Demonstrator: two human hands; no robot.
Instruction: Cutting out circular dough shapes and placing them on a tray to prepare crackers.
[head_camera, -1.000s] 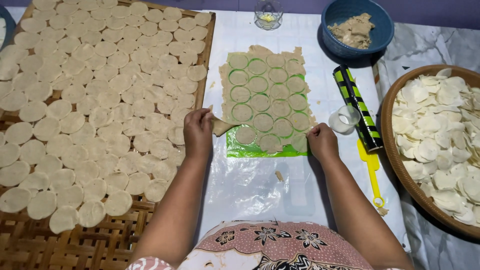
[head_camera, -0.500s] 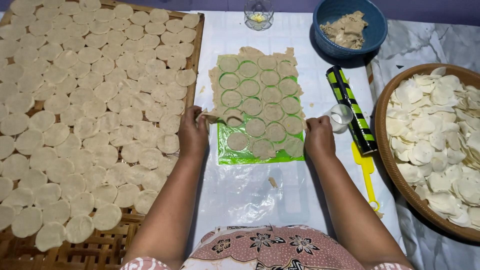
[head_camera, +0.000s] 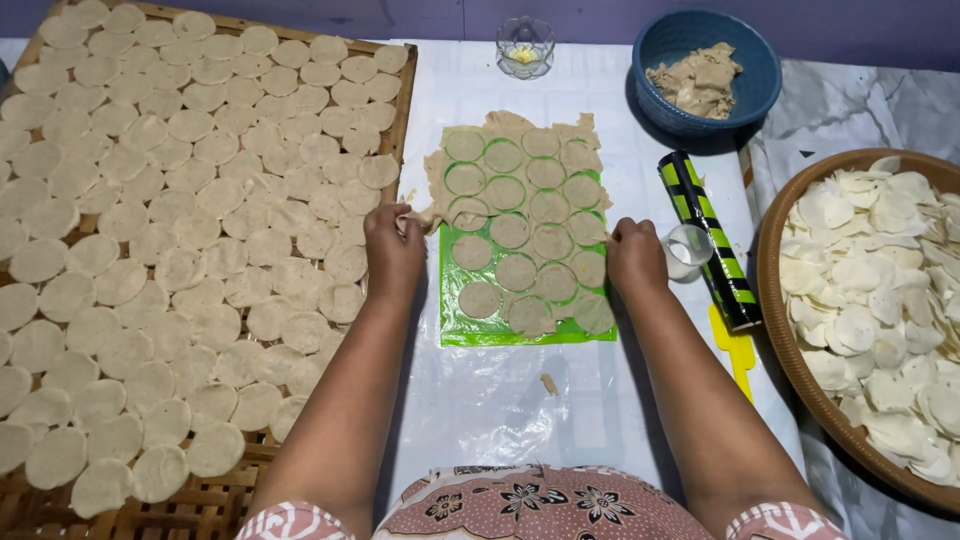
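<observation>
A thin sheet of beige dough (head_camera: 520, 215) cut into several rounds lies on a green mat (head_camera: 500, 330) in the middle of the table. My left hand (head_camera: 393, 245) pinches the leftover dough webbing at the sheet's left edge and lifts it off the mat. At the sheet's right edge, my right hand (head_camera: 635, 255) pinches the webbing too. The lower rows of rounds lie bare on the green mat, while the upper rows still sit inside the webbing.
A bamboo tray (head_camera: 395, 130) on the left holds several flat dough rounds. At the right stand a round woven basket (head_camera: 775, 300) of white rounds, a green-black rolling pin (head_camera: 705, 235), a small clear cup (head_camera: 688, 250) and a yellow tool (head_camera: 737, 355). A blue bowl (head_camera: 745, 95) of dough scraps and a glass (head_camera: 525, 45) stand at the back.
Both hands moved up along the sheet's sides, peeling the webbing away from the lower rows, so more rounds now lie separate on the green mat.
</observation>
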